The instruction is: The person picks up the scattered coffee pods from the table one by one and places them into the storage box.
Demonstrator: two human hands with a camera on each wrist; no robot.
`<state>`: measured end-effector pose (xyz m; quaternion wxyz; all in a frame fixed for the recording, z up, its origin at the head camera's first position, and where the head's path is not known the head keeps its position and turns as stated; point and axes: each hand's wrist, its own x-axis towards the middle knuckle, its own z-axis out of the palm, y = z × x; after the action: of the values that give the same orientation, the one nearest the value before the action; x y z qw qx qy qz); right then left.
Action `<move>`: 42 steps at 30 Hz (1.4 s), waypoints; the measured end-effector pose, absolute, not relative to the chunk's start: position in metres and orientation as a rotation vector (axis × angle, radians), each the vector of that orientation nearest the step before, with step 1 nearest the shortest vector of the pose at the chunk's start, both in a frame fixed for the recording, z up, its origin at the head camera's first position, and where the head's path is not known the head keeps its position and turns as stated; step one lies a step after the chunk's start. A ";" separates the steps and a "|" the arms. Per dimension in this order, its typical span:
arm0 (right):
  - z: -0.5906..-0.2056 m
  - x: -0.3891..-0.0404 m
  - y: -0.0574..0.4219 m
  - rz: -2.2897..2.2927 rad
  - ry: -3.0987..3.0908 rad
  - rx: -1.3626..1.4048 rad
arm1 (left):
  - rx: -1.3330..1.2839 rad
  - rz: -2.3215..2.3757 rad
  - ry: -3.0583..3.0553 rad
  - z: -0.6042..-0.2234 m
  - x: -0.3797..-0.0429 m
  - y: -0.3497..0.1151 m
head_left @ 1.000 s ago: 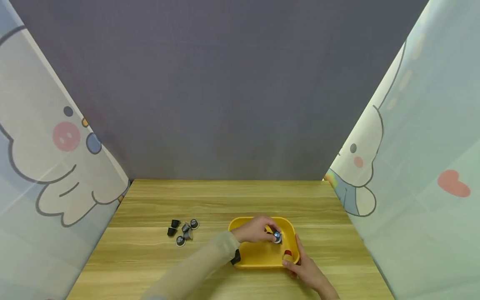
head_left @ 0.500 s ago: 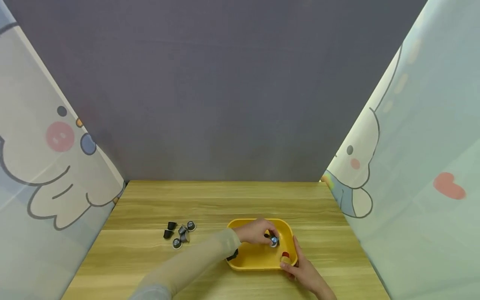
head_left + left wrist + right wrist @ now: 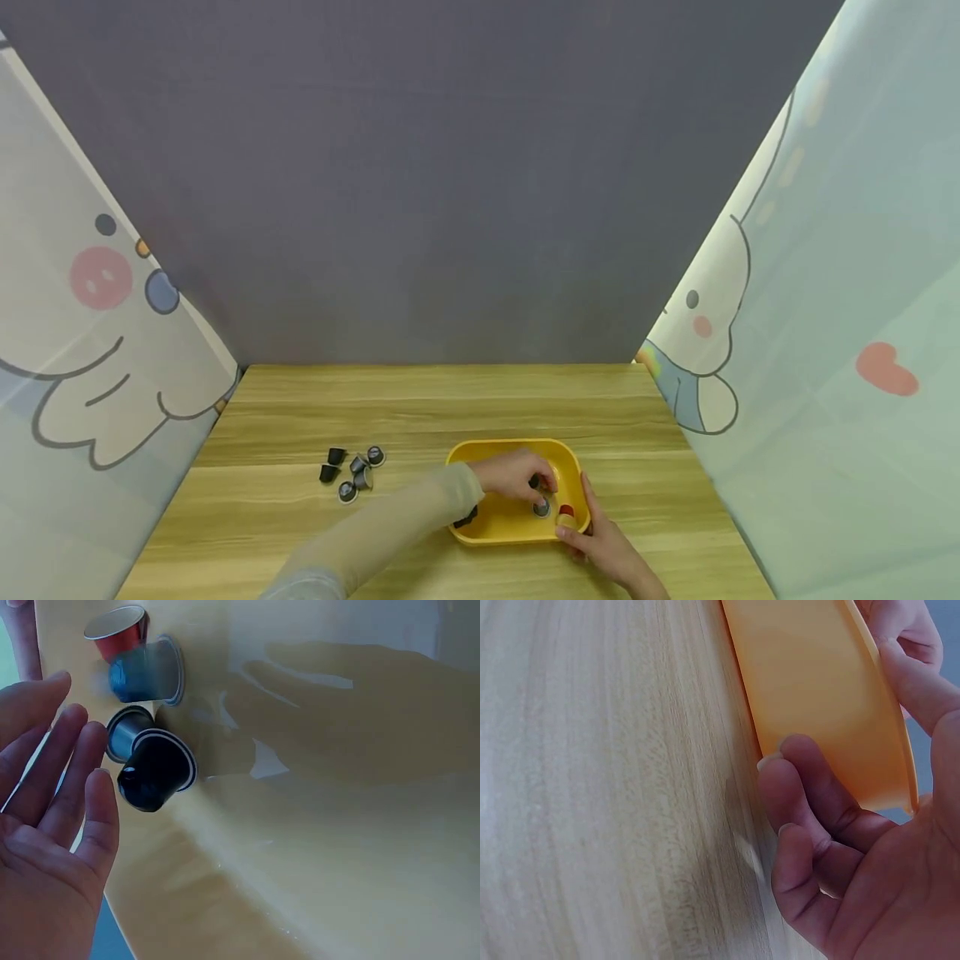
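The fingers (image 3: 98, 806) of the left hand (image 3: 517, 473) are held loosely bent and slightly spread inside a yellow tray (image 3: 504, 525). Just beside their tips, a black capsule (image 3: 152, 776) and a grey capsule (image 3: 126, 735) are seen close together, and a blue capsule (image 3: 142, 675) is shown blurred; whether it is touched by the thumb cannot be told. Next to the blue one, toward the right thumb, a red capsule (image 3: 566, 510) is placed. The tray's right end is gripped by the right hand (image 3: 609, 550), its fingers curled against the outer wall. Behind the left fingers, dark objects (image 3: 465, 517) are partly hidden by the sleeve (image 3: 397, 521). Farther left, well apart from those fingers, six capsules (image 3: 363, 478) are scattered on the counter (image 3: 675, 517).
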<state>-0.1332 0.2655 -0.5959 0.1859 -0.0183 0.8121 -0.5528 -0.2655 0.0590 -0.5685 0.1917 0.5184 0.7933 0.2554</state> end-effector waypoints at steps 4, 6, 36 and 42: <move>-0.596 -0.133 0.265 -1.541 2.315 -0.054 | 1.375 0.816 2.183 -0.563 -0.265 0.057; -0.597 -0.134 0.265 -1.543 2.316 -0.045 | 1.342 0.854 2.171 -0.561 -0.265 0.056; -0.593 -0.131 0.265 -1.536 2.326 -0.020 | 1.094 1.307 2.375 -0.515 -0.275 -0.044; -0.595 -0.131 0.266 -1.528 2.330 -0.013 | 1.015 1.372 2.422 -0.515 -0.273 -0.077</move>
<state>-0.1311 0.2657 -0.5950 0.1764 -0.0045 0.8231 -0.5398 -0.2726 -0.0770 -0.5149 0.0892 0.3412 0.8141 0.4613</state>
